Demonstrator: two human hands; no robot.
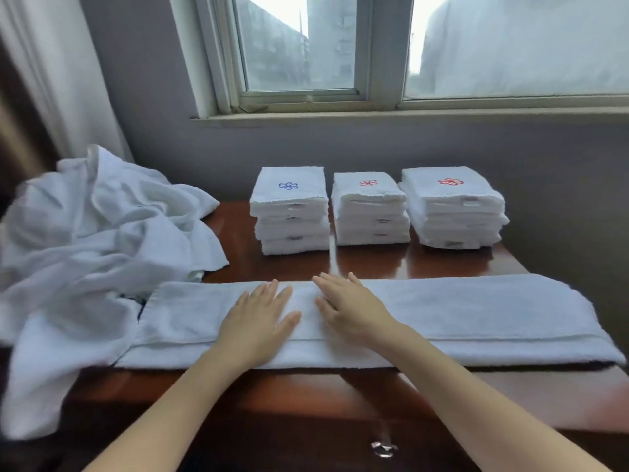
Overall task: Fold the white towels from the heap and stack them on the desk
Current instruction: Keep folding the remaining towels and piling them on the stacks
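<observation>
My left hand [258,318] and right hand [347,308] lie flat, side by side, on the long towel [476,308]. The fingers are straight and a little spread, pressing down on the cloth and gripping nothing. This towel is folded into a narrow band and stretches across the front of the reddish-brown desk [374,264], whose polished wood shows glare beyond it.

To the left of the long towel, touching its end, the heap [102,233] of crumpled white towels spills over the desk edge. Behind the long towel, three stacks of folded towels stand in a row, close together. The left stack [289,212] has a blue emblem on top, while the middle stack [369,212] and the right stack [452,209] carry red ones.

Farther behind the long towel rises a grey wall [561,185] with a window [306,46] above it, and pale buildings are dimly visible through the glass. A light curtain [51,80] hangs above the heap. Below the long towel, on the desk front, sits a shiny drawer handle [384,449].
</observation>
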